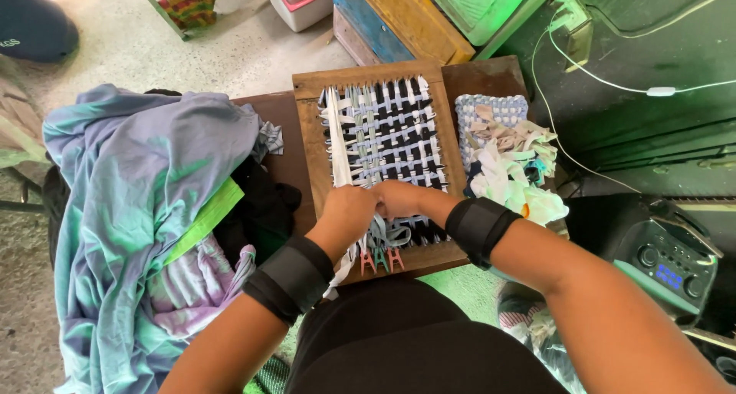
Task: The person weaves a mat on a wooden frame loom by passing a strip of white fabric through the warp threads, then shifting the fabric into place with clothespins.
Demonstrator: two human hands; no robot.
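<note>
Your left hand and right hand meet, fingers pinched on a cloth strip over the loom.

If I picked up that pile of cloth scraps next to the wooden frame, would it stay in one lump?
Probably not. The pile of cloth scraps is loose, thin strips lying crumpled over one another, so it would likely flop and shed pieces. It looks light for its bulk. Being soft fabric, it should not roll or break.

Brown wooden loom — white, pale-blue and black checked weave — black wristbands.
</note>
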